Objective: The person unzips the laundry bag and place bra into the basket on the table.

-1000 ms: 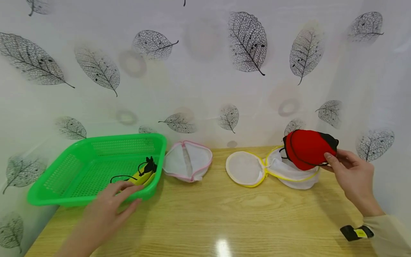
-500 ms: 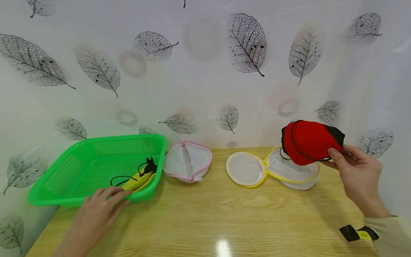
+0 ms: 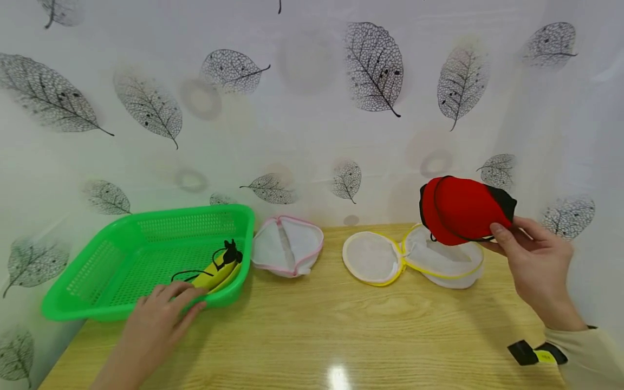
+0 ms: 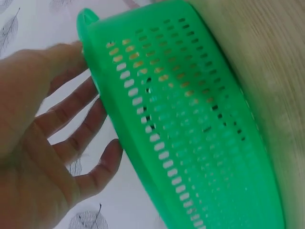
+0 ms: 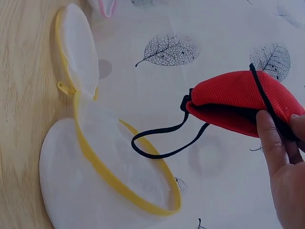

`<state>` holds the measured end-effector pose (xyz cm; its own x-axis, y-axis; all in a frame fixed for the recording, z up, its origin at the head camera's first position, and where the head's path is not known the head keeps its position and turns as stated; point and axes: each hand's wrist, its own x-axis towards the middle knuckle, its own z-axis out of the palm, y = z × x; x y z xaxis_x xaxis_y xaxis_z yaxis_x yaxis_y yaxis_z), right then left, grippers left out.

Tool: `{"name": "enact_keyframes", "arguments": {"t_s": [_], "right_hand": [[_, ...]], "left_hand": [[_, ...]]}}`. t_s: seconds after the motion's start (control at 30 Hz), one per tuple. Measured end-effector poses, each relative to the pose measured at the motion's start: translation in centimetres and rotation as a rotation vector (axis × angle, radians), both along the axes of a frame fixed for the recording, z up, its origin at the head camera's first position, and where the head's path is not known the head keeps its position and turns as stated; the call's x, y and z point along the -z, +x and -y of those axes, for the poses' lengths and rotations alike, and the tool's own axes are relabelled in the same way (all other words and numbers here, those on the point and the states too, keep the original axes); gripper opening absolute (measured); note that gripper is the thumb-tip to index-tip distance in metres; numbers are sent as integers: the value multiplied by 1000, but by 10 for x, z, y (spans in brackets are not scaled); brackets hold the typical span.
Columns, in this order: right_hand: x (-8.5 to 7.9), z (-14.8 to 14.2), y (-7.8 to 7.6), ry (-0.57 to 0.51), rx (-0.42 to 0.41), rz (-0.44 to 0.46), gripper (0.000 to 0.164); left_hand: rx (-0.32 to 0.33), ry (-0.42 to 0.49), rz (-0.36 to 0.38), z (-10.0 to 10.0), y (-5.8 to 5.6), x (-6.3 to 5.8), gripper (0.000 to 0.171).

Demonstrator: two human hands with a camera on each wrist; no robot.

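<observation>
My right hand (image 3: pixel 543 265) pinches a red cloth face mask (image 3: pixel 465 211) with black trim and black elastic loops, between thumb and fingers. It is raised above the bowl-shaped half of a white mesh laundry bag (image 3: pixel 448 265) with yellow edging, which lies unfolded. In the right wrist view one black loop hangs from the mask's far end over the bag. My left hand (image 3: pixel 156 327) rests its loosely bent fingers on the near rim of a green plastic basket (image 3: pixel 161 214). Inside, beside those fingers, lies a yellow mask (image 3: pixel 212 276) with black cords.
A second mesh laundry bag (image 3: pixel 287 246), edged in pink, lies next to the basket's right side. A white sheet (image 3: pixel 312 108) printed with leaves hangs behind the wooden table (image 3: pixel 331 330).
My left hand has drawn back from over the yellow mask to the basket's near rim. My right hand has lifted the red mask higher above the yellow-edged bag.
</observation>
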<state>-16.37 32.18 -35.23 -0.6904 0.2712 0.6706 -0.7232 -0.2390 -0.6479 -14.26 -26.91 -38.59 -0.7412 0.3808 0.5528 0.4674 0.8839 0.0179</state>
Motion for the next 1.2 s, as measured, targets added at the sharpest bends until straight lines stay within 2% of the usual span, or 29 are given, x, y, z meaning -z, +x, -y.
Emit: {"name": "enact_keyframes", "arguments": {"t_s": [0.17,0.23,0.33,0.43,0.5,0.77,0.97,1.2], "right_hand": [[0,18,-6,63,-18,18,31],[-1,28,-8,98,-5,35,28],[-3,44,-13,126,-15,38,27],[-5,61,-19,117,-76,6,26],[-6,71,-23,151,-81,9,25],[-4,110,-34,262,-105,46,22],[0,137,-43,265,-182,45,24],[4,170,-59,255,-244,76,29]], "left_hand": [[-48,55,28,15,7,-5,26],[-82,43,36,22,11,-6,25],[-139,10,90,30,15,-6,24],[-162,-10,141,35,17,-4,26],[-165,-10,156,36,18,-2,27],[-186,-19,156,41,21,-1,24],[-208,15,110,44,21,0,25],[-218,1,116,48,20,1,23]]}}
